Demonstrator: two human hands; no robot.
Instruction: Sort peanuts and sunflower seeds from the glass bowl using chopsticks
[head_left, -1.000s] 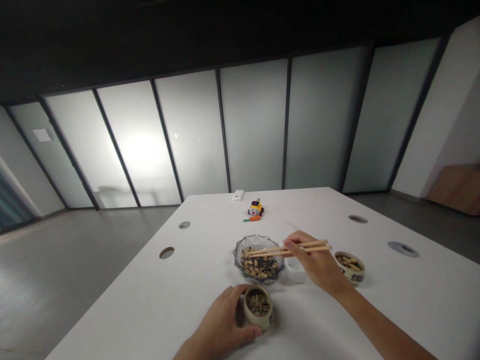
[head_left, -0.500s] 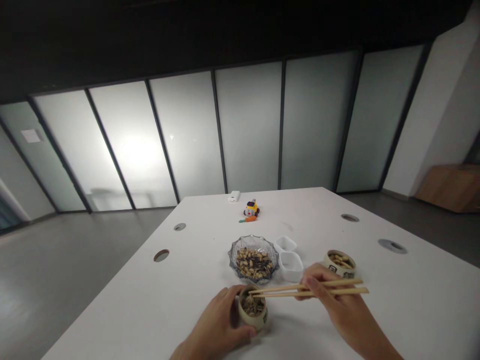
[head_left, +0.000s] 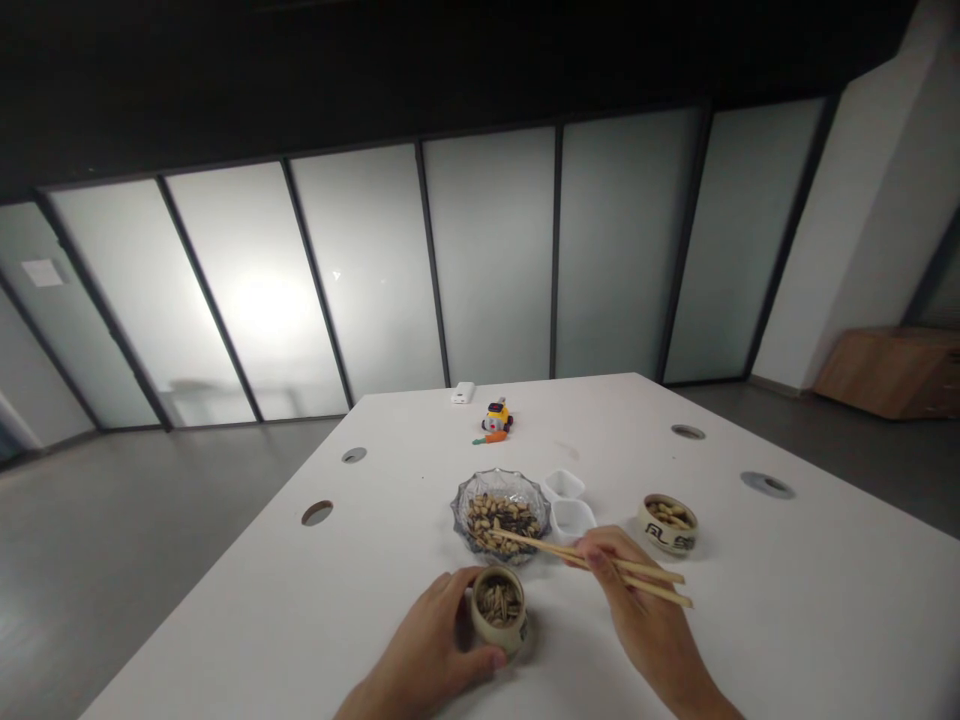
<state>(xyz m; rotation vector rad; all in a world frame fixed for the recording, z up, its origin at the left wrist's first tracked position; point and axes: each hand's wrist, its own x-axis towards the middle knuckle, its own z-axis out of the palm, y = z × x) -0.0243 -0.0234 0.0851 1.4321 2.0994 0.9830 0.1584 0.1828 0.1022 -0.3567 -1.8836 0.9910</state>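
Observation:
My left hand (head_left: 433,640) is closed around the side of a small ceramic pot (head_left: 496,637) holding sunflower seeds (head_left: 498,603). In my right hand (head_left: 626,590) is a pair of wooden chopsticks (head_left: 551,547), their tips over the near part of a scalloped glass bowl (head_left: 459,505). That bowl holds a mix of pale nuts, which look like pistachios or peanuts, and dark seeds (head_left: 506,522). Whether the tips grip anything is too small to tell. Right of my right hand stands a second ceramic pot (head_left: 664,540) with dark lettering and pale nuts inside.
Two clear plastic tubs (head_left: 574,518) sit just right of the glass bowl. Farther back on the white table (head_left: 300,600) are a toy carrot (head_left: 493,438), a yellow toy vehicle (head_left: 497,416) and a white box-like device (head_left: 463,393). Round holes pierce the tabletop on both sides.
My right hand has swung the chopstick tips from the left-hand pot up and away to the glass bowl. My left hand stays on its pot. The view has shifted slightly.

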